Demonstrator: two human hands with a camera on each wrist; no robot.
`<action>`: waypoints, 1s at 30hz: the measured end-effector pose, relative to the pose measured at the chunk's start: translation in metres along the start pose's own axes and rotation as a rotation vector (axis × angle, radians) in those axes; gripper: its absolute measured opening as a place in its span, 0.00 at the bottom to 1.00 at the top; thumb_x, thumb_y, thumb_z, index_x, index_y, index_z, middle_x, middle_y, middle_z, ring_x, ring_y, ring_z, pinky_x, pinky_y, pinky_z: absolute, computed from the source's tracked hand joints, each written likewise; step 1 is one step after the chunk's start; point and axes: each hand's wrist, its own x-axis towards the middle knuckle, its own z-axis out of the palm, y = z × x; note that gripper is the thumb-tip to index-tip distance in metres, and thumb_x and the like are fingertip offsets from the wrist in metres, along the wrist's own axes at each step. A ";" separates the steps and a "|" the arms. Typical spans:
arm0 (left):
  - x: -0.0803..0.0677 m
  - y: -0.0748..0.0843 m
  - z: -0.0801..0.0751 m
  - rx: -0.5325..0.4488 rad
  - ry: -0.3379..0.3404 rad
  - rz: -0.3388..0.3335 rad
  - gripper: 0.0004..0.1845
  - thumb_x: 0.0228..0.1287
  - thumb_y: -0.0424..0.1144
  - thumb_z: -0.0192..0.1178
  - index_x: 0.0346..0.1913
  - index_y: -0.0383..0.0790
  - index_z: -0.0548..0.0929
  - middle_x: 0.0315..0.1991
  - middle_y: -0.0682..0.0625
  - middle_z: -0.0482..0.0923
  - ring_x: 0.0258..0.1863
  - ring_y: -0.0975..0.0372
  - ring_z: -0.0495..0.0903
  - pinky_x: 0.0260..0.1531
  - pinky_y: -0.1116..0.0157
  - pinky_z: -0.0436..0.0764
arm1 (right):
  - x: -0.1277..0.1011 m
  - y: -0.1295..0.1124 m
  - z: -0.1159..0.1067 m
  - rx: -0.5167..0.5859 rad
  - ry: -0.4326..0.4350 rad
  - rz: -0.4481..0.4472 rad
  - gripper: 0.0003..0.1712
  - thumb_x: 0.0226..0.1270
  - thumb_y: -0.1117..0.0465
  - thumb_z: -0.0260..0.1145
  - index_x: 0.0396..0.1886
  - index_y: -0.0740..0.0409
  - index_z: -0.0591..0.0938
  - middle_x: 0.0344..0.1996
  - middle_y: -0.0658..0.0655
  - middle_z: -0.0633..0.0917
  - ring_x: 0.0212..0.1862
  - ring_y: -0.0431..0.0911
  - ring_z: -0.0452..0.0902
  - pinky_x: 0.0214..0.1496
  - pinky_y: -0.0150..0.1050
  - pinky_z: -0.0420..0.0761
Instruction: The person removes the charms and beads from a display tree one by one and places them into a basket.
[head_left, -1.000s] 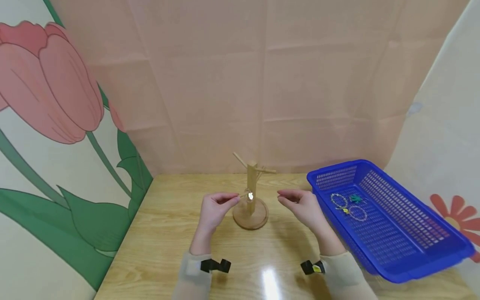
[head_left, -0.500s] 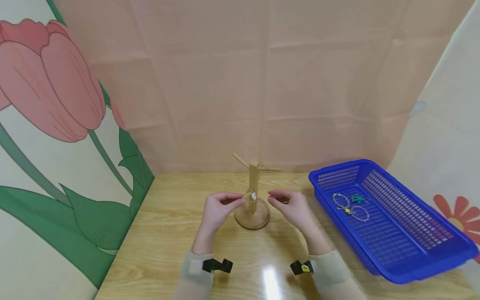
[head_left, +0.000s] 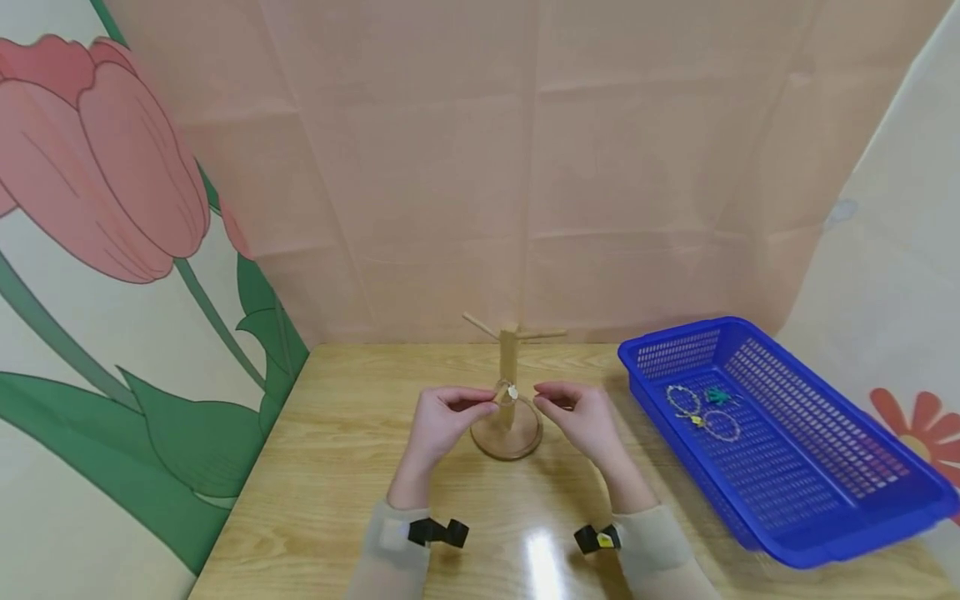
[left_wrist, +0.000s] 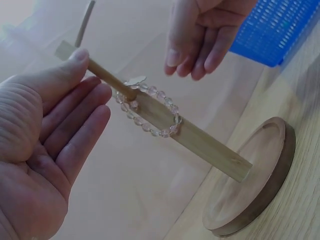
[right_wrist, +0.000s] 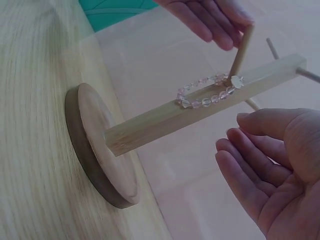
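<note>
A wooden stand [head_left: 508, 367] with thin pegs rises from a round base [head_left: 507, 437] at the middle of the table. A clear bead bracelet [left_wrist: 149, 112] with a small silver charm hangs on a low peg against the post [right_wrist: 200, 112]. My left hand [head_left: 447, 410] is just left of the stand; its thumb [left_wrist: 75, 59] touches the peg's tip and its fingers lie straight below. My right hand [head_left: 576, 408] hovers just right of the post, fingers loosely bent [right_wrist: 260, 160], holding nothing.
A blue plastic basket [head_left: 825, 500] sits on the table [head_left: 337, 467] to the right, with several bead bracelets [head_left: 701, 412] at its far end. A pink backdrop stands behind the table and a tulip mural is on the left.
My right hand has moved left, closer to the stand's post. My left hand has edged slightly right and stays at the peg with the bracelet.
</note>
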 end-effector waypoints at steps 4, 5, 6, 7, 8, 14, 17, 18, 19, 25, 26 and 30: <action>-0.001 0.000 -0.001 0.004 -0.010 -0.012 0.08 0.64 0.30 0.78 0.45 0.33 0.94 0.43 0.44 0.92 0.43 0.54 0.92 0.44 0.61 0.93 | -0.001 0.002 0.001 0.020 0.007 0.023 0.11 0.71 0.63 0.77 0.51 0.60 0.92 0.43 0.56 0.93 0.45 0.50 0.91 0.45 0.31 0.90; -0.001 0.000 -0.002 0.005 -0.011 -0.013 0.08 0.64 0.30 0.77 0.45 0.33 0.94 0.43 0.44 0.92 0.43 0.54 0.92 0.44 0.62 0.93 | -0.001 0.002 0.001 0.022 0.009 0.027 0.11 0.71 0.63 0.77 0.51 0.60 0.92 0.43 0.56 0.93 0.45 0.49 0.90 0.45 0.31 0.89; -0.001 0.000 -0.003 0.004 -0.010 -0.012 0.08 0.65 0.30 0.77 0.45 0.32 0.93 0.43 0.44 0.92 0.43 0.54 0.92 0.45 0.62 0.93 | -0.001 0.002 0.001 0.025 0.012 0.030 0.12 0.72 0.62 0.77 0.51 0.60 0.92 0.43 0.56 0.93 0.45 0.49 0.90 0.45 0.31 0.89; 0.000 0.001 -0.003 0.002 -0.004 -0.008 0.08 0.65 0.30 0.77 0.46 0.32 0.93 0.43 0.44 0.92 0.43 0.54 0.92 0.45 0.62 0.92 | -0.001 0.002 0.001 0.026 0.014 0.034 0.11 0.72 0.62 0.77 0.51 0.60 0.92 0.43 0.56 0.93 0.45 0.49 0.90 0.45 0.31 0.89; 0.000 0.002 -0.004 0.004 0.007 -0.003 0.08 0.65 0.30 0.77 0.46 0.32 0.93 0.43 0.43 0.92 0.43 0.55 0.92 0.45 0.62 0.92 | -0.001 0.002 0.001 0.029 0.016 0.034 0.11 0.72 0.62 0.77 0.51 0.60 0.92 0.44 0.56 0.93 0.45 0.48 0.90 0.45 0.31 0.89; 0.005 0.007 -0.008 0.019 0.190 0.006 0.09 0.67 0.35 0.77 0.46 0.34 0.93 0.43 0.45 0.92 0.44 0.57 0.92 0.49 0.63 0.91 | -0.001 -0.004 0.007 0.072 0.026 0.044 0.13 0.72 0.62 0.77 0.51 0.63 0.92 0.44 0.58 0.93 0.46 0.49 0.90 0.48 0.29 0.89; 0.014 0.009 -0.012 0.010 0.277 -0.010 0.11 0.68 0.38 0.77 0.48 0.35 0.93 0.45 0.46 0.92 0.45 0.57 0.91 0.52 0.64 0.90 | -0.002 -0.008 0.010 0.089 0.044 0.051 0.13 0.71 0.63 0.78 0.51 0.63 0.91 0.44 0.58 0.93 0.46 0.50 0.90 0.48 0.28 0.89; 0.019 0.011 -0.013 -0.004 0.296 -0.008 0.11 0.68 0.37 0.76 0.49 0.35 0.93 0.46 0.45 0.92 0.46 0.57 0.91 0.53 0.64 0.90 | -0.002 -0.009 0.012 0.091 0.051 0.052 0.13 0.70 0.63 0.79 0.51 0.63 0.91 0.43 0.58 0.93 0.45 0.50 0.90 0.48 0.29 0.89; 0.024 0.013 -0.014 -0.017 0.313 -0.006 0.13 0.68 0.37 0.76 0.50 0.33 0.92 0.47 0.44 0.92 0.46 0.58 0.91 0.53 0.64 0.90 | -0.002 -0.010 0.013 0.082 0.061 0.043 0.13 0.69 0.63 0.79 0.50 0.62 0.92 0.42 0.58 0.93 0.45 0.50 0.90 0.46 0.29 0.89; 0.056 0.035 -0.016 -0.113 0.327 0.056 0.17 0.71 0.28 0.71 0.58 0.24 0.86 0.52 0.36 0.89 0.47 0.59 0.91 0.54 0.62 0.90 | -0.003 -0.013 0.021 0.031 0.109 -0.048 0.12 0.66 0.62 0.81 0.47 0.62 0.92 0.40 0.56 0.93 0.43 0.49 0.91 0.44 0.35 0.92; 0.059 0.039 -0.016 -0.121 0.317 0.064 0.16 0.71 0.27 0.70 0.59 0.25 0.86 0.52 0.35 0.89 0.47 0.58 0.91 0.54 0.62 0.90 | -0.002 -0.013 0.023 0.022 0.109 -0.059 0.12 0.66 0.62 0.81 0.47 0.62 0.92 0.40 0.55 0.93 0.43 0.49 0.91 0.45 0.37 0.93; 0.069 0.047 -0.018 -0.120 0.258 0.079 0.15 0.73 0.26 0.68 0.59 0.25 0.86 0.51 0.35 0.89 0.50 0.52 0.90 0.54 0.60 0.90 | -0.001 -0.014 0.029 -0.018 0.103 -0.071 0.13 0.64 0.62 0.83 0.46 0.60 0.93 0.40 0.54 0.93 0.42 0.48 0.92 0.46 0.44 0.93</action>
